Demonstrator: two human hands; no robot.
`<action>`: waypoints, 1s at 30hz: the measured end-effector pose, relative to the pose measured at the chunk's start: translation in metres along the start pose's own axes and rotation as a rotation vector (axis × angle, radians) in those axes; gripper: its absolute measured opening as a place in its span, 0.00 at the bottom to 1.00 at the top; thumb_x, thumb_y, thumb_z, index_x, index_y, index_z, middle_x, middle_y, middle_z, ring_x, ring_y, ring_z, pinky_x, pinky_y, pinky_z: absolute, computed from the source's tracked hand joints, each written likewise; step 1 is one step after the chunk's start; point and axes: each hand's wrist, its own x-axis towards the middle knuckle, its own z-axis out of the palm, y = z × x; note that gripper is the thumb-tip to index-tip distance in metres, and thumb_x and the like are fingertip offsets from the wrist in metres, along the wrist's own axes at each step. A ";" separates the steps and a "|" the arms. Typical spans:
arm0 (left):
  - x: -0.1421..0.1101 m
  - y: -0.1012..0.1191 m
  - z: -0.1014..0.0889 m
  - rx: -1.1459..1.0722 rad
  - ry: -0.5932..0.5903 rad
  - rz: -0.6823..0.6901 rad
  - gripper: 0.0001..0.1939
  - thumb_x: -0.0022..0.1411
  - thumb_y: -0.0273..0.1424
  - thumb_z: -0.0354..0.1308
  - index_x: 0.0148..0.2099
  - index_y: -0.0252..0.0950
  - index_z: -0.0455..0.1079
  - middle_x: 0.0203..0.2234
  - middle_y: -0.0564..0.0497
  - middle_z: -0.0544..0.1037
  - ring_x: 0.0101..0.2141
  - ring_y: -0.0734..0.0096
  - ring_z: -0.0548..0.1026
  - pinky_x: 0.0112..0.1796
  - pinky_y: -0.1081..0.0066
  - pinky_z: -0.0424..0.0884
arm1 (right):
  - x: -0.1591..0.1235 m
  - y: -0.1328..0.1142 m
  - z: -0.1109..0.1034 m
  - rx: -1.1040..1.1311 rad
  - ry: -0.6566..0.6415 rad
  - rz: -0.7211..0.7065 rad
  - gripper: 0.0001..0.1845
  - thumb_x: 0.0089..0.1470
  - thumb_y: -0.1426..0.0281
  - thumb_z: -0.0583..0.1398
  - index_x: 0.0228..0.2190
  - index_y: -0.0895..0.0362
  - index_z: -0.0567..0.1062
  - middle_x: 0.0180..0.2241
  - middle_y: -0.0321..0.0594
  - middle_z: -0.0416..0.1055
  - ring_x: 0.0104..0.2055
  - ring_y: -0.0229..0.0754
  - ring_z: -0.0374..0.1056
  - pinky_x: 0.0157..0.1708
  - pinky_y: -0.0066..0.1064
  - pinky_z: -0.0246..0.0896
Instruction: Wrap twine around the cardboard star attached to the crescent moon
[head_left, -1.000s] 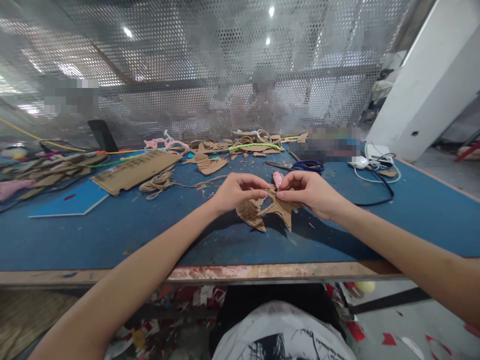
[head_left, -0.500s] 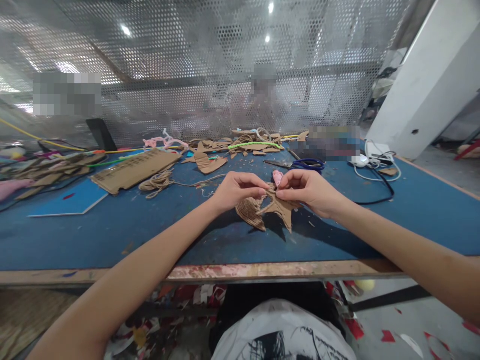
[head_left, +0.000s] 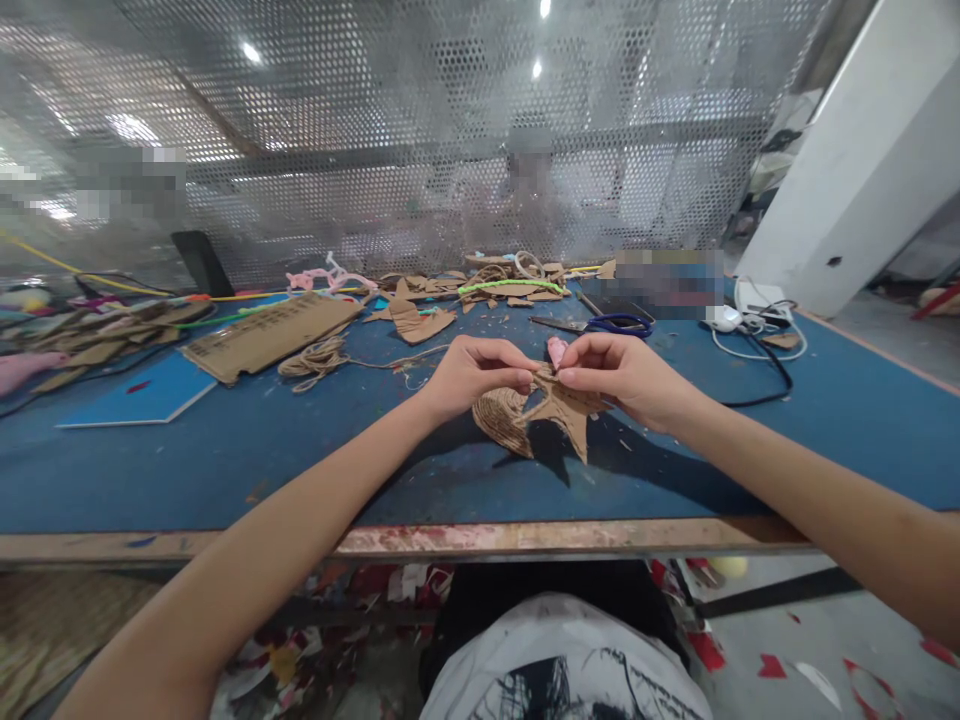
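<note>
A pointed brown cardboard cutout (head_left: 568, 412) hangs below my two hands, over the blue tabletop. On its left is a curved part covered in rows of twine (head_left: 504, 420). My left hand (head_left: 484, 378) is closed in a pinch at the cutout's upper edge, thumb against forefinger. Close beside it, my right hand (head_left: 622, 375) pinches the same upper edge from the right. What lies exactly between the fingertips is too small to make out. Just behind the fingers is a pink object (head_left: 556, 350), partly hidden.
Scissors with blue handles (head_left: 619, 324) lie beyond my right hand. A twine bundle (head_left: 313, 362) trails a strand toward my left hand. Leftward are a flat cardboard sheet (head_left: 274, 335) and a blue board (head_left: 142, 395). Cardboard scraps (head_left: 517, 290) line the back; a white cable (head_left: 757, 352) is right.
Both hands keep their pinch at the cutout's upper edge, with only a slight shift of the fingers. The whole view has moved a little.
</note>
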 end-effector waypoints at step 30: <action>-0.001 0.004 0.003 -0.013 -0.042 -0.003 0.08 0.41 0.31 0.73 0.27 0.35 0.79 0.24 0.50 0.79 0.23 0.76 0.76 0.28 0.75 0.74 | -0.003 0.000 0.004 -0.150 -0.047 0.047 0.19 0.41 0.54 0.67 0.27 0.58 0.77 0.22 0.32 0.64 0.24 0.32 0.55 0.22 0.26 0.45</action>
